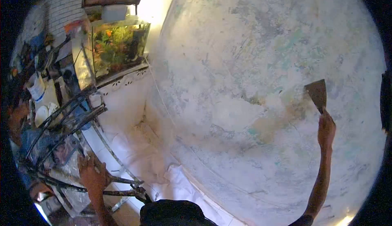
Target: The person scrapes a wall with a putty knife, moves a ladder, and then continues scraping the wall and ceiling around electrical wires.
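My right hand (326, 130) is closed around the handle of a wide-bladed scraper (317, 93). The blade points up and lies over a patchy wall (228, 70) with white, grey, green and brown marks; whether it touches cannot be told. Low on the left, my left hand (94, 176) has its fingers spread over a greyish board (73, 168), beside dark metal bars (122, 180). No object shows in that hand.
A lit fish tank (118, 46) stands on a ledge at the upper left. Curved metal rails (65, 107) cross the left side, with a white bucket (36, 88) and clutter beyond. White sheeting (181, 181) lies at the wall's foot.
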A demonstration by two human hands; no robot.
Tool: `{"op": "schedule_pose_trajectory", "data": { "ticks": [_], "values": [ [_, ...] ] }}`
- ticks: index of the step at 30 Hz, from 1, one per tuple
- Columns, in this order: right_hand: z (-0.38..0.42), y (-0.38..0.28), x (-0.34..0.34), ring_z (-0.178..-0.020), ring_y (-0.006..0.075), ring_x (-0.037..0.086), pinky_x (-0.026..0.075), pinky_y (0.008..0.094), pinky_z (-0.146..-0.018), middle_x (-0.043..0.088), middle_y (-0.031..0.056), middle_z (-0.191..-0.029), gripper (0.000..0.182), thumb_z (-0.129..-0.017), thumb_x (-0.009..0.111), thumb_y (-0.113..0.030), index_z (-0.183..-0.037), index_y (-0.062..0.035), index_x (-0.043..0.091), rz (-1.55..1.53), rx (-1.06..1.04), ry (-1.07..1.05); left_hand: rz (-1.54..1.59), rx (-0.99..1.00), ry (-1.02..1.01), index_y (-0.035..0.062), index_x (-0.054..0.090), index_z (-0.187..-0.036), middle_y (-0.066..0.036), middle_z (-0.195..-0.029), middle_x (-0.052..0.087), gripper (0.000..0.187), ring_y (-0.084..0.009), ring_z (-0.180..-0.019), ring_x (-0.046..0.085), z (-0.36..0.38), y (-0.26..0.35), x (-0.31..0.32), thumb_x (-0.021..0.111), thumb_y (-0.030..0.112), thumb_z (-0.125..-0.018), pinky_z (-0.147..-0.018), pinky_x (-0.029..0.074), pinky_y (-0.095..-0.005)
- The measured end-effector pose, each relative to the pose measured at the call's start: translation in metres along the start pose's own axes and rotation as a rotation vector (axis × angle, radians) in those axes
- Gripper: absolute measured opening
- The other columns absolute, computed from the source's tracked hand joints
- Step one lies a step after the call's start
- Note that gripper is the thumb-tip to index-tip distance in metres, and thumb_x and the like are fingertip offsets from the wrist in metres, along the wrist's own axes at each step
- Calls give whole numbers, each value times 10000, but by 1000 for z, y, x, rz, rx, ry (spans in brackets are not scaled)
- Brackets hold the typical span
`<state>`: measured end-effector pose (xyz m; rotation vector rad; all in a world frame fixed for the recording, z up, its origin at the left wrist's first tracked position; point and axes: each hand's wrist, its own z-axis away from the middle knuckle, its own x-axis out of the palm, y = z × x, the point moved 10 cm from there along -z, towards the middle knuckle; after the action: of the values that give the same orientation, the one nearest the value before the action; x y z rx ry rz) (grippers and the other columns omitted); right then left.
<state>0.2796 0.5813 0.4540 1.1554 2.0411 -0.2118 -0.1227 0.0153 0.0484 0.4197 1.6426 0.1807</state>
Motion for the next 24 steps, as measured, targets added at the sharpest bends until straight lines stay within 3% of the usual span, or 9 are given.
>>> {"op": "schedule_pose_trajectory", "data": {
  "ticks": [2,4,6,10,13,16,20,22,24],
  "values": [
    [0,-10,5,-939,323,626,493,370,-786,617,177,-1181,257,-923,506,-122,-1135,-14,604,46,11,-14,36,-5,-76,-1,562,-1208,-261,-1320,473,532,-381,-1328,333,-5,4,0,699,241,-755,-1091,292,-444],
    [2,-34,7,-849,332,617,490,385,-726,642,162,-1091,295,-892,523,-110,-1173,-90,610,40,-209,88,154,-12,49,-12,550,-1226,-269,-1372,413,553,-380,-1342,309,-4,-4,-6,708,224,-751,-1100,282,-433],
    [1,-66,6,-782,328,606,483,400,-680,642,151,-977,344,-869,528,-88,-1196,-153,610,-39,-165,42,167,-19,11,-36,523,-1242,-283,-1392,381,590,-393,-1355,277,-8,-24,8,712,232,-752,-1104,275,-434],
    [-6,-105,22,-625,295,594,477,416,-531,562,102,-762,229,-851,582,-160,-1077,-167,617,74,-255,41,144,-42,5,-71,458,-1282,-307,-1401,353,695,-420,-1361,250,-14,-37,12,744,236,-727,-1103,263,-460],
    [-7,-109,40,-560,296,580,475,423,-489,557,113,-756,229,-874,565,-199,-1093,-156,615,113,-290,5,61,59,49,-35,400,-1352,-247,-1429,352,703,-384,-1349,294,-18,-40,18,696,267,-790,-1126,235,-414],
    [-9,-127,50,-529,305,583,482,432,-472,555,133,-748,216,-882,546,-196,-1076,-135,621,234,-271,-44,-153,87,-70,-10,622,-1144,-198,-1363,462,569,-367,-1295,376,-15,-28,17,535,487,-879,-1155,183,-429],
    [-28,-158,81,-570,336,616,504,462,-508,571,158,-754,334,-860,527,-119,-1194,-125,512,252,-251,-6,-239,268,-11,-18,691,-963,-218,-1235,562,421,-373,-1215,465,-10,-16,15,529,365,-894,-1124,245,-463],
    [-55,-194,96,-654,341,635,516,458,-551,604,181,-789,386,-824,544,-77,-1201,-117,473,182,-252,-28,-211,301,137,-5,710,-883,-221,-1179,595,394,-381,-1180,495,-11,-23,24,522,341,-896,-1113,265,-468],
    [-87,-241,102,-700,339,645,520,448,-570,616,178,-784,326,-813,552,-78,-1136,-101,505,161,-283,-4,-370,212,-202,2,711,-880,-222,-1143,615,420,-396,-1161,509,-14,-49,68,544,387,-882,-1098,285,-480]
  ]
}}
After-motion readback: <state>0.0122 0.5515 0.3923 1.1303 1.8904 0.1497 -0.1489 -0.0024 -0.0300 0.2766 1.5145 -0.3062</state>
